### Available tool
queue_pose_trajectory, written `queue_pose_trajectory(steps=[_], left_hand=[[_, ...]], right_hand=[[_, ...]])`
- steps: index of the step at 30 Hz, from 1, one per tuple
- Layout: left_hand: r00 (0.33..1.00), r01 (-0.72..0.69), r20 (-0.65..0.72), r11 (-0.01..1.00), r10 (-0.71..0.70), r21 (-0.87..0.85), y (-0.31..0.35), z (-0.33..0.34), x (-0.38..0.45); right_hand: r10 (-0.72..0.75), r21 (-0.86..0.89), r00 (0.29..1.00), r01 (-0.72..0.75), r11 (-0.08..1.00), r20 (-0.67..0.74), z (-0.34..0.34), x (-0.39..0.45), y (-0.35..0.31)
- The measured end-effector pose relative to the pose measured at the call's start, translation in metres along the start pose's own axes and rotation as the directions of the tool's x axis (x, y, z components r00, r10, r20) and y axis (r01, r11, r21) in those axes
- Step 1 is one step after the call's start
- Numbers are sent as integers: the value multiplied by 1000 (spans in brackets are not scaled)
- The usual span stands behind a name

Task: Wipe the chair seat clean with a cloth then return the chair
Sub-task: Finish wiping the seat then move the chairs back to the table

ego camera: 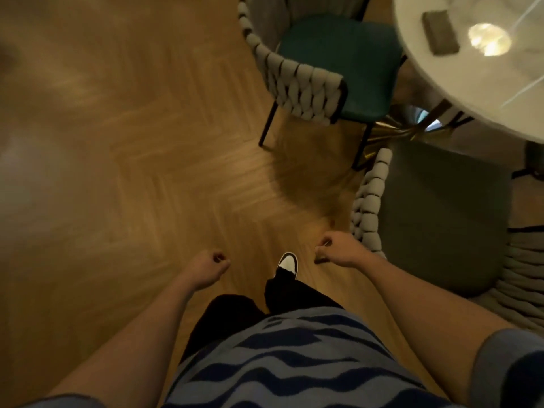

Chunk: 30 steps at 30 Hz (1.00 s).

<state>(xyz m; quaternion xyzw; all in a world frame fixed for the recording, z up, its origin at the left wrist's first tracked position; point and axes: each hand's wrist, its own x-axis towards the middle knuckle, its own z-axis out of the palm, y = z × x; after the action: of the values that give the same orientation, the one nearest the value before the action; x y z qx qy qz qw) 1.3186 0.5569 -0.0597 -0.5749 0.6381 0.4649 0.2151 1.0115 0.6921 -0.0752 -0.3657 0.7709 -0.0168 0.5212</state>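
Note:
A chair with a teal seat (338, 66) and a woven grey backrest (303, 92) stands at the top, tucked against the round white table (441, 92). A second chair with a grey-green seat (441, 213) and a similar woven back (369, 201) stands at the right. A grey folded cloth (440, 33) lies on the table. My left hand (210, 265) hangs over the floor with loosely curled fingers and holds nothing. My right hand (335, 250) is also loosely curled and holds nothing, just left of the near chair's backrest.
Herringbone wooden floor (132, 172) spreads across the left and middle. My shoe (288, 263) and dark trousers show between my arms. The table's gold base (391, 132) sits between the two chairs. A lamp reflection (488, 39) shines on the tabletop.

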Motion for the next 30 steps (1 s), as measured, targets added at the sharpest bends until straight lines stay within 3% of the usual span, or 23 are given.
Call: queue_pose_trajectory(steps=[5, 10, 15, 20, 25, 27, 30], left_hand=[[989, -134, 81, 976, 121, 174, 62, -42, 56], [943, -326, 185, 885, 277, 333, 136, -84, 115], [862, -504, 191, 754, 470, 420, 231, -120, 183], [666, -677, 240, 438, 706, 591, 340, -137, 248], [468, -695, 289, 146, 835, 704, 422, -132, 297], [462, -692, 341, 92, 819, 716, 440, -128, 318], [512, -688, 410, 75, 754, 721, 455, -123, 349]], right_hand=[[56, 129, 998, -50, 990, -39, -35, 25, -9], [129, 241, 978, -87, 966, -163, -74, 44, -20], [286, 420, 866, -100, 902, -409, -125, 58, -26], [449, 494, 647, -127, 860, -616, -173, 77, -20], [568, 429, 590, -375, 822, -573, -181, 114, 5], [590, 397, 600, -437, 807, -540, -179, 127, 15], [586, 319, 621, -496, 808, -521, -169, 139, 28]])
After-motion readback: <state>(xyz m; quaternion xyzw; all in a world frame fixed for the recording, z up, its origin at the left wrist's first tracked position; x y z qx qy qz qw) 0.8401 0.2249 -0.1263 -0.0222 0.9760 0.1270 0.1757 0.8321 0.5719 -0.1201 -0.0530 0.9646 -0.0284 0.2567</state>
